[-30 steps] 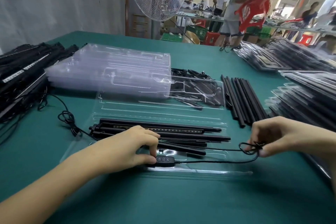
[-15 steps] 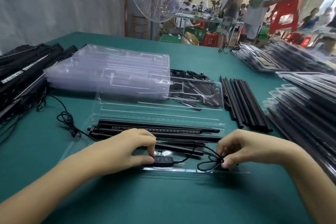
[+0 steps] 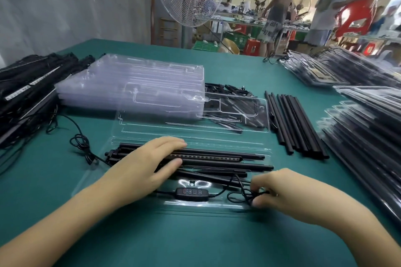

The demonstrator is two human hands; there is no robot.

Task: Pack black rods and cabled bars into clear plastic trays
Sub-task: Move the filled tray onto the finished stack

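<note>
left hand (image 3: 147,165) flat, fingers straight, pressing long black cabled bars (image 3: 217,156) into clear plastic tray (image 3: 195,204) at frame centre, likely steadying; right hand (image 3: 282,195) pinches looped thin black cable (image 3: 236,196), lower right, tucking.

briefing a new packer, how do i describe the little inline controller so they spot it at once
On the green table, find the clear tray nearest the person. Along its near edge, between the left hand and right hand, lies the controller. Unlike the long black bars behind it, it is a short black pod on a thin cable with four small buttons.
</note>
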